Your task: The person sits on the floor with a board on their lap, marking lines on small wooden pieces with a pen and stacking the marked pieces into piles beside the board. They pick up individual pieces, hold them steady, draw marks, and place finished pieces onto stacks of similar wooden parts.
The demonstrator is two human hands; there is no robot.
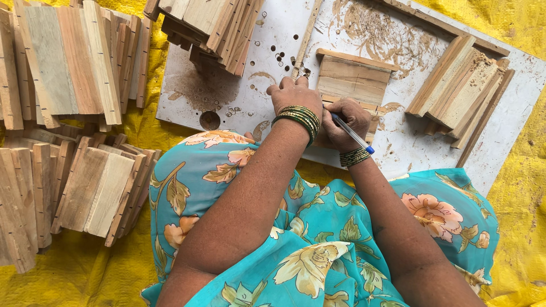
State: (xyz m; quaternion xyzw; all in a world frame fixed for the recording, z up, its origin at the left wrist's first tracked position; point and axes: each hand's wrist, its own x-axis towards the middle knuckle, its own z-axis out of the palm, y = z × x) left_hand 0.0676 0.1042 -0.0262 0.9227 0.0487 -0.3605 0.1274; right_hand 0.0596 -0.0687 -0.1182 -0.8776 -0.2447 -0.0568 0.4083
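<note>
My left hand [294, 95] rests fingers-down on the white board [392, 142], pressing the end of a thin wooden stick [307, 35] that runs up the board. Green bangles circle that wrist. My right hand [348, 118] grips a blue pen [354, 135] and lies on the near edge of a small stack of flat wood pieces [352, 77]. The pen tip is hidden by my hand. Both hands touch at the wrists, over my knees in teal floral cloth.
Piles of wooden slats lie at left [74, 62] and lower left [85, 187], one more at the board's top [210, 28], another at the right [460, 91]. Drilled holes and sawdust [375, 28] mark the board. Yellow sheet [523, 187] covers the ground.
</note>
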